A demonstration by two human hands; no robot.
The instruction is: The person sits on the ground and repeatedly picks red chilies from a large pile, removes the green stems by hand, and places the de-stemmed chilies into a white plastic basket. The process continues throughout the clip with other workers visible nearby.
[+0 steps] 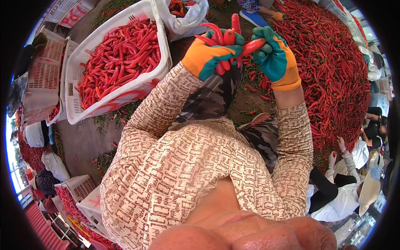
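My left hand (212,53), in an orange glove with a green-coated palm, is closed around several red chili peppers (218,34). Their ends stick out above and below the fist. Close beside it, my right hand (275,57) wears a matching glove and pinches one red chili pepper (252,47) by its end between the fingertips. The other end of that pepper reaches to the bunch in my left hand. Both hands are raised in front of my chest, over my camouflage trousers (212,97).
A white plastic crate (117,107) full of red peppers stands at the left. Beyond it is a white sack (184,22) with peppers. A large pepper heap (331,68) spreads along the right. Another person's gloved hand (277,15) touches its far edge; more people sit at the right.
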